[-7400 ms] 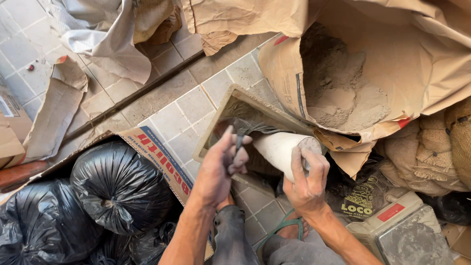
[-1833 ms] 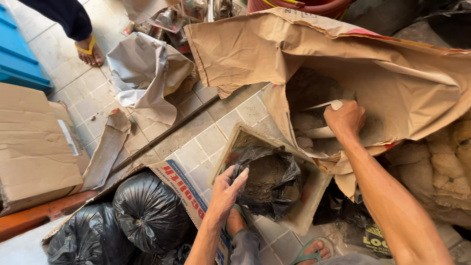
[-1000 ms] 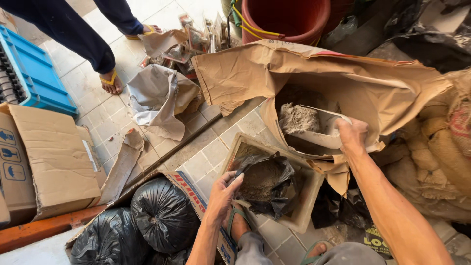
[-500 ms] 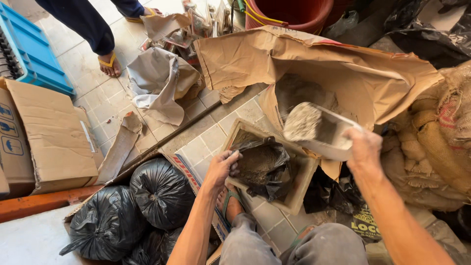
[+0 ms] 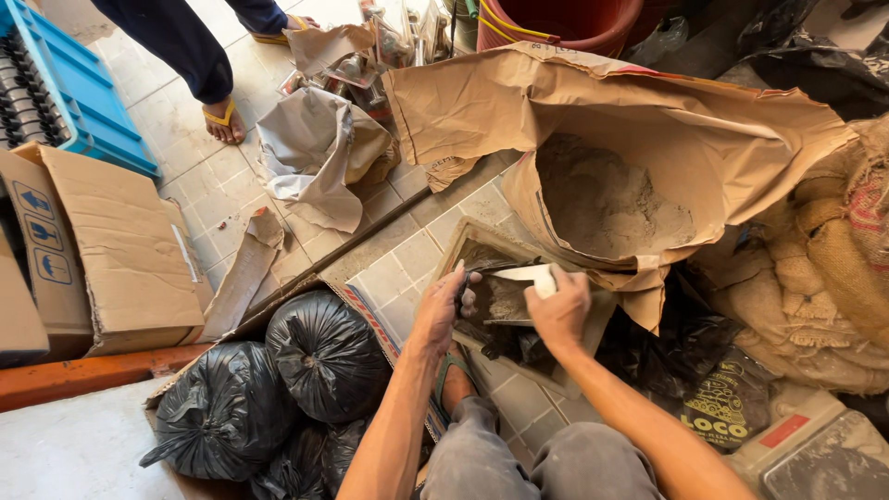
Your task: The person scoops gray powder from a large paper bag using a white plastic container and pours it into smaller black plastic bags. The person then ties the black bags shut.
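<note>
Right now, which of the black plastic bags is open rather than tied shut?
The black bag in the shallow box, under the white scoop: the left hand holds its mouth open. The black bags beside the knee are knotted shut.

Open floor: bare tiles (image 5: 407, 264) left of the big paper sack (image 5: 648, 139).
In the way: black bags (image 5: 324, 356) below-left, burlap sacks (image 5: 833, 268) right.

An open paper sack (image 5: 648, 139) is set behind a small box (image 5: 528, 306). Tied bags (image 5: 278, 389) are piled to the left, with cardboard cartons (image 5: 102, 250) farther left.
</note>
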